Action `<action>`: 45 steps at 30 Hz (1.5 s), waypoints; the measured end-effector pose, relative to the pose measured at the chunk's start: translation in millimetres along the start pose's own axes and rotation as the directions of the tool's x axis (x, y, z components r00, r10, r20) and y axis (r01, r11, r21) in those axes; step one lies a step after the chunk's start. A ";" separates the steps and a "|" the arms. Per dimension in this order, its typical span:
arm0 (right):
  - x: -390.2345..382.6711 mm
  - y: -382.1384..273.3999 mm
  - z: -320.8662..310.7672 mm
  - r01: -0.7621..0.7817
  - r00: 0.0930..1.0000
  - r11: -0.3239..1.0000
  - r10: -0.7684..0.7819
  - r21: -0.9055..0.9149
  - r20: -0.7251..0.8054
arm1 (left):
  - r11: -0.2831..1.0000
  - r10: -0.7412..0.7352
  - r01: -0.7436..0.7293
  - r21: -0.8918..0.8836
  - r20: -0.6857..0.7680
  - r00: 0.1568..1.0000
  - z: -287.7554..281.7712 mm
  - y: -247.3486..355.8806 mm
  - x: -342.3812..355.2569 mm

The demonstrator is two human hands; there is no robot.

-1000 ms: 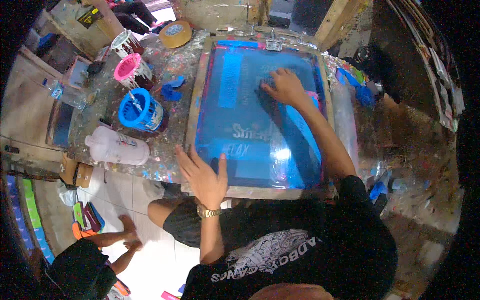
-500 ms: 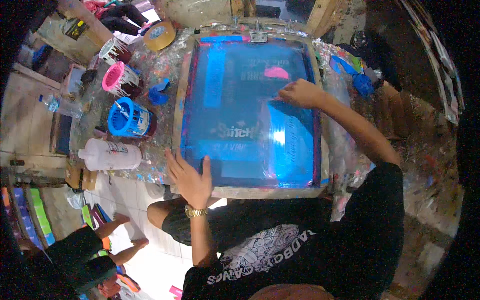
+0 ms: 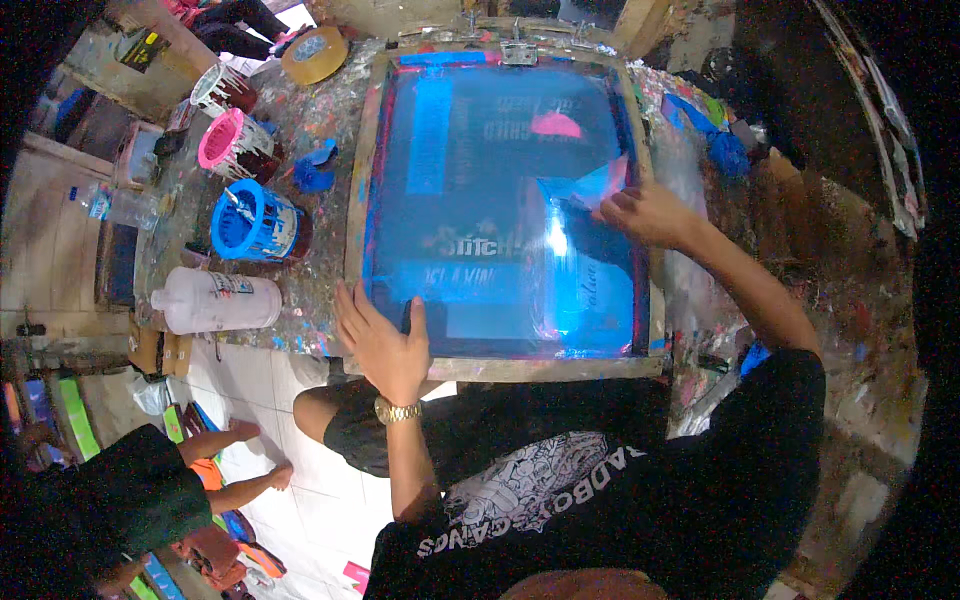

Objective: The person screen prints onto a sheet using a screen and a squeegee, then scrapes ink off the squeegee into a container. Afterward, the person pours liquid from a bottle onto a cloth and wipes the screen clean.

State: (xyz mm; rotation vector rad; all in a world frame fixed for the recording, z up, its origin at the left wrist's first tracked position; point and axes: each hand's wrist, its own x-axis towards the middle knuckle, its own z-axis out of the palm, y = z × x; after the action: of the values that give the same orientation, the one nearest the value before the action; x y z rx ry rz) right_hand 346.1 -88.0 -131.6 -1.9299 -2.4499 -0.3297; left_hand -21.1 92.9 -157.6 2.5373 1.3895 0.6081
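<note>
A wooden-framed printing screen (image 3: 500, 368) coated in blue lies flat on a paint-spattered table. My left hand (image 3: 380, 340) lies flat on its near left corner with the fingers spread, and there is a gold watch on the wrist. My right hand (image 3: 650, 212) is at the screen's right edge, pinching the corner of a thin glossy blue film sheet (image 3: 580, 275). That corner is lifted and folded off the mesh. A pink patch (image 3: 556, 125) shows near the far side of the screen.
Left of the screen stand a blue-lidded tub (image 3: 250, 222), a pink-lidded tub (image 3: 228, 140), a white bottle (image 3: 215, 300) on its side and a tape roll (image 3: 314, 52). Blue rags (image 3: 725, 150) lie on the right. Another person (image 3: 130, 490) sits on the floor at lower left.
My right hand has moved from the middle of the screen to its right edge and now has the film's corner lifted. My left hand has stayed on the near edge.
</note>
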 end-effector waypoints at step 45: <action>62.3 10.5 7.7 -0.484 0.774 0.679 0.627 0.552 -0.093 | 0.381 0.924 -0.875 -0.298 0.103 0.367 66.6 145.9 94.9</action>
State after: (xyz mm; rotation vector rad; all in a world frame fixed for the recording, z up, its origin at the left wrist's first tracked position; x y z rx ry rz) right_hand 342.1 -24.6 -129.1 -2.0732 -1.4472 0.0571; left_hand 164.6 95.1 -141.4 2.8733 -0.3401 0.4572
